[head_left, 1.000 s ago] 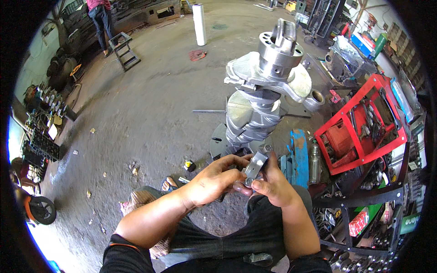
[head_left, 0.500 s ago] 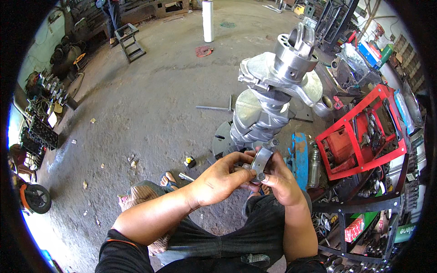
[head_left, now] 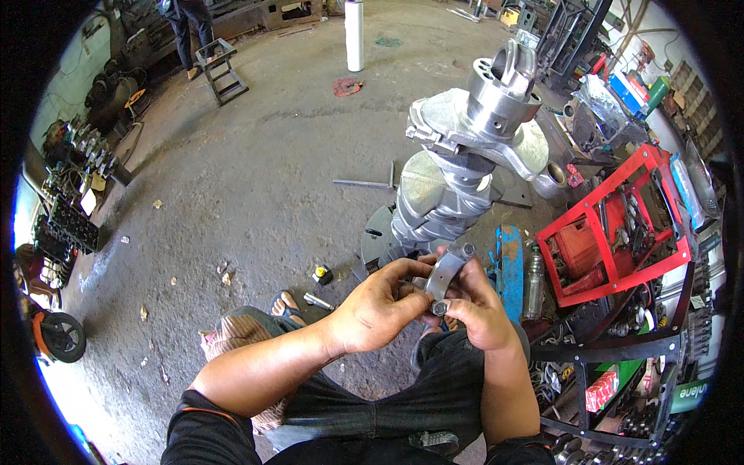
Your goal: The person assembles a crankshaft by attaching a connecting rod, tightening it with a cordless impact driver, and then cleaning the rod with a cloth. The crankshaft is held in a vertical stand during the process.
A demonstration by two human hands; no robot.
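Note:
A curved grey metal bearing cap with a bolt at each end is held between both hands, above my knees. My left hand pinches its lower left side with thumb and fingers. My right hand grips it from the right, its thumb close to the lower bolt. Some fingertips are hidden behind the cap. Just beyond my hands a large silver crankshaft stands on end, its base on a dark round plate.
To the right stand a red metal frame, a blue worn steel piece and a clear bottle. A small yellow-topped black object and a metal socket-like tube lie by my left foot. Farther off are a step stool and a person's legs.
The bearing cap has tilted in my hands, with its upper bolt end now turned slightly up and right. My fingers have shifted a little around it. The distant person's legs have moved slightly.

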